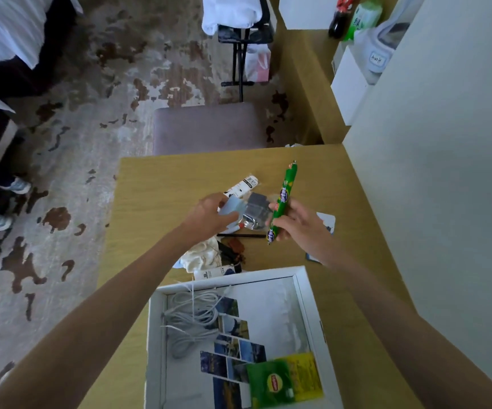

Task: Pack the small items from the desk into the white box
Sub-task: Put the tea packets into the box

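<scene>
My right hand (300, 222) grips a green sausage stick (283, 199), held upright above the wooden desk (162, 184). My left hand (209, 215) pinches a pale blue flat packet (233, 206) beside a grey foil packet (256, 211). Close to me stands the white box (309, 293), open; inside lie a coiled white cable (191, 317), several photo cards (233, 349) and a green-yellow tea packet (283, 379). Still on the desk are a white sachet (243, 184), a cream cloth (203, 255), a black pen (241, 235) and a card (327, 221).
A grey padded stool (209, 128) stands beyond the desk's far edge. A white wall (445, 172) borders the desk on the right. A second desk at the back right carries white boxes (351, 84) and bottles (353, 16). A person's shoes (14, 185) are at the left on the carpet.
</scene>
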The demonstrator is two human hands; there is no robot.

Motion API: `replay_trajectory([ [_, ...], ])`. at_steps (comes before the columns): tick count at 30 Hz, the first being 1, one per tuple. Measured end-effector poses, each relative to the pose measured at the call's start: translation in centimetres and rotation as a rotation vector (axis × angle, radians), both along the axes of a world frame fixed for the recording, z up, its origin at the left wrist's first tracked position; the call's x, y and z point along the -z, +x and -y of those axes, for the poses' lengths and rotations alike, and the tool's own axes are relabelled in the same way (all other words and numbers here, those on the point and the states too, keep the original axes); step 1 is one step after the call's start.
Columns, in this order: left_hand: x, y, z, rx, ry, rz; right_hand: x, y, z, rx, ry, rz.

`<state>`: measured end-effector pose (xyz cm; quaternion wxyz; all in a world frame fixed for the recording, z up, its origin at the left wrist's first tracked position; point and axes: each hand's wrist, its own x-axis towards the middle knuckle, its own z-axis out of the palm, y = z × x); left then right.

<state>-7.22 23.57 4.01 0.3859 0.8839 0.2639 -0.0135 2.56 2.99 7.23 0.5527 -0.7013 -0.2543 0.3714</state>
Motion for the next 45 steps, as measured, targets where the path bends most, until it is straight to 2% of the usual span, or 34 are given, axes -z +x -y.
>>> replay_trajectory([
  [3, -2.4, -3.7, 1.8, -0.018, -0.086, 0.033, -1.2, -1.7, 1.0, -0.048, 0.01, 0.011],
  [6, -3.8, -7.8, 3.7, -0.061, -0.108, 0.04, -2.0, -3.9, 1.8, -0.106, -0.062, 0.032],
  [15, -5.7, -18.5, 8.9, -0.016, 0.097, 0.055, -2.8, -10.7, 4.0, -0.375, -0.152, 0.111],
  [17, -5.4, -20.2, 9.5, -0.026, 0.082, 0.038, -2.0, -11.4, 4.7, -0.461, -0.264, 0.257],
  [22, -4.6, -23.8, 10.6, -0.056, 0.11, 0.006, 1.4, -12.8, 5.2, -0.746, -0.575, 0.788],
  [25, -4.2, -25.3, 11.7, -0.014, 0.217, -0.009, 2.9, -13.8, 5.1, -0.885, -0.682, 0.953],
  [30, -3.3, -26.4, 13.4, 0.096, 0.36, -0.023, 3.7, -15.8, 4.7, -0.988, -0.728, 1.017],
  [34, -2.3, -26.5, 14.3, 0.182, 0.377, -0.026, 4.1, -17.1, 4.6, -1.004, -0.742, 1.032],
  [38, -1.2, -26.1, 14.5, 0.244, 0.356, -0.067, 4.1, -17.5, 4.6, -0.929, -0.762, 1.007],
  [45, 1.0, -24.0, 14.8, 0.392, 0.334, -0.167, 2.7, -16.2, 6.9, -0.807, -0.639, 0.924],
])
